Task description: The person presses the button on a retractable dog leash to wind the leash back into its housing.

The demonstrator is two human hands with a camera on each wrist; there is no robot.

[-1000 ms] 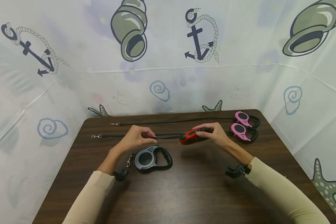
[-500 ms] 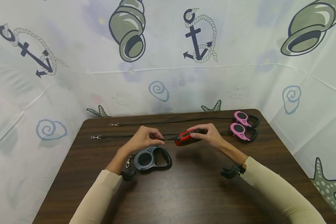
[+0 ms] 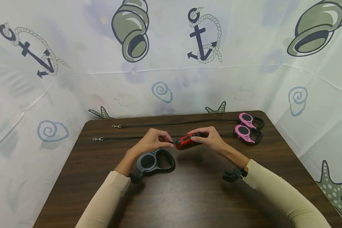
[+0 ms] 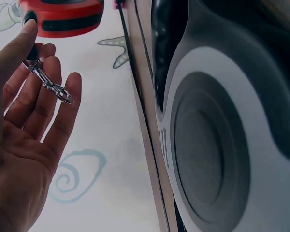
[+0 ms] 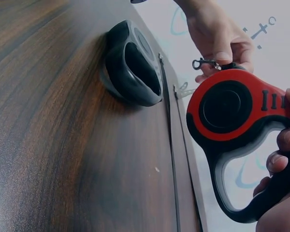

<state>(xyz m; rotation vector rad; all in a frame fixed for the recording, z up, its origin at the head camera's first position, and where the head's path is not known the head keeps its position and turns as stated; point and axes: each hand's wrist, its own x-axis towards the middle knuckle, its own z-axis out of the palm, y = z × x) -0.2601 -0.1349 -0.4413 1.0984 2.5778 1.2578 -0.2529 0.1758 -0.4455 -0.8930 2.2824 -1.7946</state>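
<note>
A red and black retractable dog leash [image 3: 185, 142] is held above the table by my right hand [image 3: 212, 138], whose fingers wrap its black handle in the right wrist view. Beside the leash's nose, my left hand [image 3: 155, 140] pinches the short end of its strap between thumb and fingers. The metal snap hook [image 4: 50, 86] hangs in front of the left fingers in the left wrist view. A grey and black retractable leash [image 3: 148, 161] lies on the table just below my left hand; its own hook is hidden in the head view.
Two pink and black retractable leashes [image 3: 244, 133] lie at the table's back right. Their black straps stretch leftward to metal hooks [image 3: 98, 139] near the left side. A patterned cloth [image 3: 176, 91] stands behind the dark wooden table [image 3: 193, 196].
My left hand has moved right toward the red leash, and the strap between them has shortened. The right hand with the leash has shifted slightly left.
</note>
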